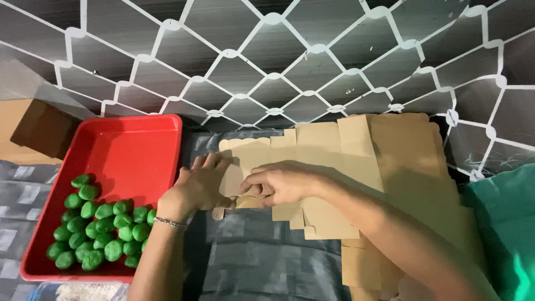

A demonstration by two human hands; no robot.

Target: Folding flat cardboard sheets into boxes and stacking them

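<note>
Cardboard blank (pixel 262 161), flat and unfolded, lies under both hands near the middle of the grey patterned cloth (pixel 251 262), its long axis running left to right, with small tabs pointing down toward the person. It is the left end of a bigger spread of tan cardboard sheets (pixel 401 161) that overlap each other and reach off to the right and down under the right forearm; how many sheets are there I cannot count, as they cover one another.

One red tray (pixel 134 150) sits just left of the blank, its long axis running away from the person. In its near end lies a heap of green lumps (pixel 100 228), about two dozen, touching one another. One dark brown box (pixel 44 131) stands beyond the tray's far left corner.

Left hand (pixel 198 187), with one thin bracelet (pixel 170 223) at the wrist, rests flat, fingers spread, on the blank's left edge. Right hand (pixel 278 184) pinches a small flap of the blank between thumb and fingers, knuckles hiding the fold itself.
</note>
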